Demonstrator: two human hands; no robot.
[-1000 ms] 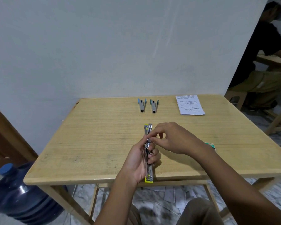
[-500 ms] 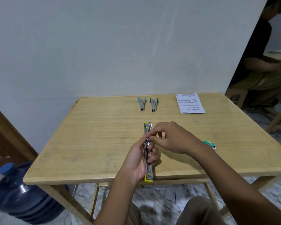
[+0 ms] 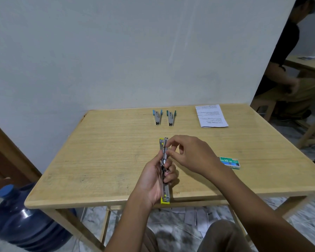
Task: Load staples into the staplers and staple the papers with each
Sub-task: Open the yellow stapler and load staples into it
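Lengthwise, the yellow stapler (image 3: 164,170) runs almost straight away from the person, its long axis close to square with the near edge of the wooden table (image 3: 102,160); it is swung open, so the yellow-ended part at the bottom hangs at the table's near edge while the metal magazine reaches toward the wall, its far tip above the middle of the tabletop. The left hand (image 3: 154,180) is wrapped around the stapler's middle from the left side, its fingers curled over onto the right side, so it grips the tool firmly; the right hand (image 3: 187,154) comes in from the right with thumb and forefinger pinched together against the upper part of the magazine, the other fingers raised and loose; whether a strip of staples lies between those fingertips is too small to tell.

Farther back, near the wall, two more staplers lie flat and side by side, apart from each other; the blue stapler (image 3: 157,117) is on the left and the green stapler (image 3: 171,118) on the right, each with its long axis also running front to back, coloured end toward the wall and metal nose toward the person. To their right, the papers (image 3: 211,115) lie flat near the far right corner; a green staple box (image 3: 229,162) rests on the table just right of the right wrist.
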